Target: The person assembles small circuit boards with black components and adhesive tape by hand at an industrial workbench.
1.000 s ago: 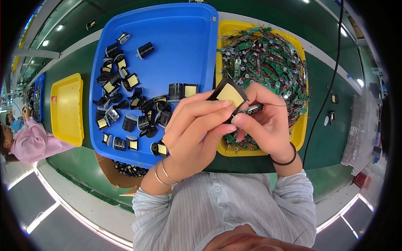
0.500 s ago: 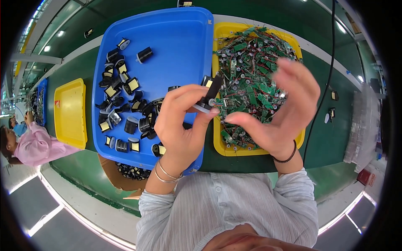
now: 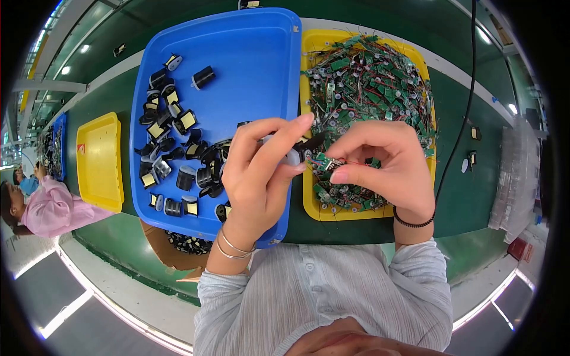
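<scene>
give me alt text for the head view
A person's left hand holds a black part while the right hand pinches a small circuit board, above a blue tray of similar pieces and a yellow tray heaped with wired boards.

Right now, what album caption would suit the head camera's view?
Left fingers hold a black part, right fingers a small green circuit board, over a blue tray and a yellow tray.
</scene>
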A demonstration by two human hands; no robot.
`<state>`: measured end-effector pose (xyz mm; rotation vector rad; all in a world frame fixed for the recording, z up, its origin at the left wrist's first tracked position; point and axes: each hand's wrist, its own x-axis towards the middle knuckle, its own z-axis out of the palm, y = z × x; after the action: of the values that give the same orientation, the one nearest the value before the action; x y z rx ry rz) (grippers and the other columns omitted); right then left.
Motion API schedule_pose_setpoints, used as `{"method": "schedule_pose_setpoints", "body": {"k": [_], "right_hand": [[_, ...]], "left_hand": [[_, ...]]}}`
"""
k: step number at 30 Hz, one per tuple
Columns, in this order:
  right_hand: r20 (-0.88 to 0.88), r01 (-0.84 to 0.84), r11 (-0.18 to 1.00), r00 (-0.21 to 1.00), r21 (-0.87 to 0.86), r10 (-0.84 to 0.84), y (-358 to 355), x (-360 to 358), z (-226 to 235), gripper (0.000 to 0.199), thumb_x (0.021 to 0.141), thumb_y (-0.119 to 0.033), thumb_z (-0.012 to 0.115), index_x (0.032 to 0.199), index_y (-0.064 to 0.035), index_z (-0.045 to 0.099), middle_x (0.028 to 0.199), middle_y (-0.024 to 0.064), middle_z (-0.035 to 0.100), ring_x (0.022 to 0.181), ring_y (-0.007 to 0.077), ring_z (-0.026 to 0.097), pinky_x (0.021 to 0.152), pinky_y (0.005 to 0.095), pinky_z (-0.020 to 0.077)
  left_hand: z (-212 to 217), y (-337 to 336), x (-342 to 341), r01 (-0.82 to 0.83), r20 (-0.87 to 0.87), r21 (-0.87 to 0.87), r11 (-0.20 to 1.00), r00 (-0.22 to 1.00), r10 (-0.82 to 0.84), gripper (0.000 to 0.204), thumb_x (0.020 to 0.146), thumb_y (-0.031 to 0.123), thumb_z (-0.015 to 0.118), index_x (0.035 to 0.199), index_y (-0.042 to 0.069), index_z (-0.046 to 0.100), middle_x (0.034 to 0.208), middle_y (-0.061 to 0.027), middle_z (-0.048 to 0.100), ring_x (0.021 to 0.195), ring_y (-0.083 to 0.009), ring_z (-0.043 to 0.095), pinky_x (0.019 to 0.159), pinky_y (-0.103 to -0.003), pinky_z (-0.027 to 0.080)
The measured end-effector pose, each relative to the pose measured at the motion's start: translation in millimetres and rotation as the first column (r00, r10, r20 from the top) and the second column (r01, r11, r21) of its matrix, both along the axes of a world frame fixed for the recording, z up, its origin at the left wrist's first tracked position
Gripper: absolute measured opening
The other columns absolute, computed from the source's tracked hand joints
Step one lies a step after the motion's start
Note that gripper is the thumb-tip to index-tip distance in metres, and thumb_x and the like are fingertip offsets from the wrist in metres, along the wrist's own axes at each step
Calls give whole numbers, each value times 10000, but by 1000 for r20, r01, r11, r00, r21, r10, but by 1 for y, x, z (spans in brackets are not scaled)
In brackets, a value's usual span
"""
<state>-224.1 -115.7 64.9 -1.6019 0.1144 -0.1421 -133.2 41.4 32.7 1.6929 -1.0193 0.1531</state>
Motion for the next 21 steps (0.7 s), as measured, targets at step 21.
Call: {"method": "schedule_pose_setpoints", "body": {"k": [21], "right_hand": [[-128, -46, 880, 984, 474, 121, 2, 2, 1, 194, 703, -123, 701, 681, -34, 529, 630, 2, 543, 473, 32, 483, 401, 160, 389]], "left_hand": [[-4, 5, -4, 225, -425, -115, 968, 869, -252, 325, 791, 264, 599, 946, -16, 546, 757, -58, 592, 601, -100, 560, 555, -201, 443]]}}
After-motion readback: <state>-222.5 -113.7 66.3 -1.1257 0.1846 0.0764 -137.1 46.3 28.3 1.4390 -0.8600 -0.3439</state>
